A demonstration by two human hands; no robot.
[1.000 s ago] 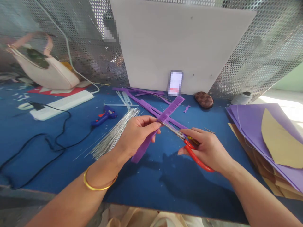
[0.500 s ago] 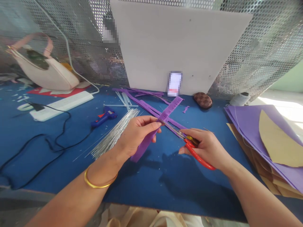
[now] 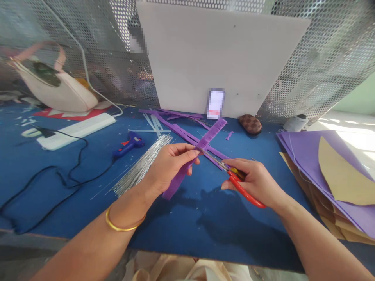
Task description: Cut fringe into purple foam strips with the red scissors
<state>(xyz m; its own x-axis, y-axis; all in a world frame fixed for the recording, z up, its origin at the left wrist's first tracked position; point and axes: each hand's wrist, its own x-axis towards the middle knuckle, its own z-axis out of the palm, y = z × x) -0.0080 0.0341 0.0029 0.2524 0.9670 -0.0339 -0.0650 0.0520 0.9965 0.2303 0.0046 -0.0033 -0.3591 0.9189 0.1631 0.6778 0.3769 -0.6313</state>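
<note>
My left hand [image 3: 175, 162] pinches a purple strip [image 3: 211, 134] near its middle. The strip slants from lower left to upper right, and its upper part has small cuts along one edge. My right hand [image 3: 252, 179] is closed around red-handled scissors [image 3: 244, 192]. Their blades reach the strip's edge right beside my left fingertips, where they look nearly closed. Behind and under the held strip, several loose purple strips [image 3: 183, 133] lie on the blue table [image 3: 175, 230].
A bundle of thin wires [image 3: 140, 169] lies left of my left hand, near a blue glue gun [image 3: 129, 145] with a black cord. A white power strip [image 3: 77, 130] and a bag [image 3: 55, 88] sit farther left. Purple and brown sheets [image 3: 304, 156] are at right; a phone [image 3: 216, 103] leans at the back.
Almost nothing differs. The view has shifted very slightly; both hands, the strip and the scissors keep nearly the same positions.
</note>
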